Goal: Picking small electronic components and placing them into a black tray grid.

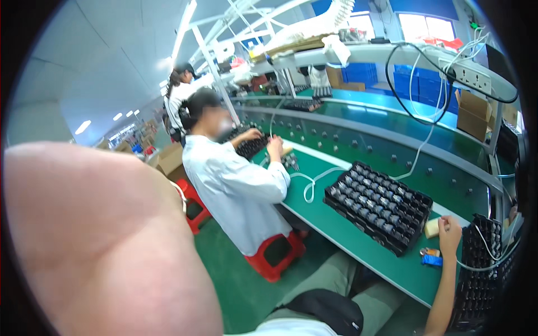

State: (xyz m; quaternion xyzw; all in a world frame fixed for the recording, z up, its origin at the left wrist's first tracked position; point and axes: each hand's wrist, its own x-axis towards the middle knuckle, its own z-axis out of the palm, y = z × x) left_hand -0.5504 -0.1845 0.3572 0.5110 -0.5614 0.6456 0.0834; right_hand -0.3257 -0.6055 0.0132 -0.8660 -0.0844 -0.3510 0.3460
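Yellow block (431, 228), at the right-hand end of the green tabletop (412, 273), beyond the near right corner of the tray. Elements follow by size. The tabletop runs diagonally, a seated co-worker (232, 179) at its far left. The wearer's left arm (112, 241), close to the lens, fills the lower left; whether its grip is open or closed cannot be told. The black tray (358, 223) holds rows of small grey parts (367, 199). The right grip (450, 238) has its fingers drawn together at the block's right end; whether they pinch it or only rest against it is unclear. Nearer the wearer lies a small blue object (431, 260). Handling is probably best done with the block steadied flat, light fingertip pressure, the wrist clear of the pale cord (476, 269), and the tray left unjostled.
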